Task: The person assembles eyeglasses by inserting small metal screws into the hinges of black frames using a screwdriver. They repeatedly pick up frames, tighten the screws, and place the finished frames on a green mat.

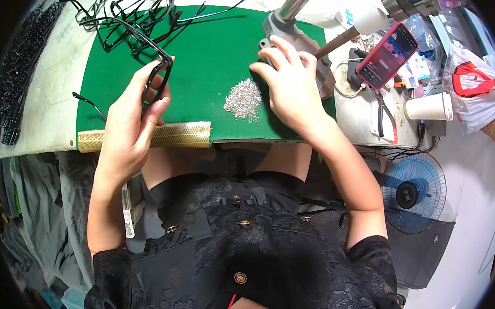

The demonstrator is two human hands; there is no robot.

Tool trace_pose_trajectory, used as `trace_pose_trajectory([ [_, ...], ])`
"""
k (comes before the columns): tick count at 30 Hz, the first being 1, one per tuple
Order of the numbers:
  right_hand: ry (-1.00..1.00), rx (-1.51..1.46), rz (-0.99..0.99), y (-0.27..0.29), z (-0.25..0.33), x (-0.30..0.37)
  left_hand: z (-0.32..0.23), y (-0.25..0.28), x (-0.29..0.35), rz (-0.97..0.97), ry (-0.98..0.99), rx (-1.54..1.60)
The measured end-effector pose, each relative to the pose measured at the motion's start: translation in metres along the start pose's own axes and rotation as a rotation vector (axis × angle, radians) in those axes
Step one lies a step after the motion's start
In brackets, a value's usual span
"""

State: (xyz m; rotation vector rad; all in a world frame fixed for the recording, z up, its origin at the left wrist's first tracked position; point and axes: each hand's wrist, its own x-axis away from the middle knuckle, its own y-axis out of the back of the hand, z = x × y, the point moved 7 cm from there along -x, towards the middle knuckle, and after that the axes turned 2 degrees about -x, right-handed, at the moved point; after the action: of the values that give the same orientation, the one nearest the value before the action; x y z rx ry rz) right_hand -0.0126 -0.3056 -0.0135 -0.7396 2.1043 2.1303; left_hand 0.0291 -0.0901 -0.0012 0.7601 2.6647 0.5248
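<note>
My left hand (137,109) is closed round a black eyeglass frame (163,68), held up over the left part of a green mat (203,54). One dark temple arm (89,104) sticks out to the left of this hand. My right hand (292,83) is spread with bent fingers over the grey metal base (285,29) of a bench tool; whether the fingertips touch it I cannot tell. Just left of that hand lies a heap of tiny silver metal pieces (243,99) on the mat.
A tangle of black eyeglass frames (128,14) covers the mat's far left, with a dark bundle (21,70) at the table's left. A yellow woven strip (183,135) edges the mat. Rightward are a propped phone (387,56), pliers (384,115), a paper cup (428,107) and a fan (414,192).
</note>
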Motion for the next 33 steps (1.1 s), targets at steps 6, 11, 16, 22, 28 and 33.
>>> trace_pose_trajectory([
  [6, -0.106, -0.039, 0.031, 0.018, 0.021, 0.041, 0.007, -0.014, -0.003, -0.060, -0.136, -0.211],
  [11, -0.192, -0.158, 0.037, 0.019, 0.027, 0.074, -0.011, -0.033, -0.009, -0.149, -0.404, -0.541],
  [16, -0.233, -0.237, -0.017, 0.021, 0.024, 0.089, -0.005, -0.044, -0.024, -0.182, -0.341, -0.679],
  [22, -0.338, -0.420, -0.214, 0.040, -0.006, 0.104, -0.005, -0.059, -0.032, -0.125, -0.358, -0.704],
  [28, -0.329, -0.401, -0.615, 0.076, -0.088, 0.111, 0.002, -0.053, -0.030, -0.124, -0.299, -0.626],
  [33, -0.279, -0.067, -0.630, 0.092, -0.157, 0.142, -0.009, -0.064, -0.035, -0.148, -0.386, -0.618],
])
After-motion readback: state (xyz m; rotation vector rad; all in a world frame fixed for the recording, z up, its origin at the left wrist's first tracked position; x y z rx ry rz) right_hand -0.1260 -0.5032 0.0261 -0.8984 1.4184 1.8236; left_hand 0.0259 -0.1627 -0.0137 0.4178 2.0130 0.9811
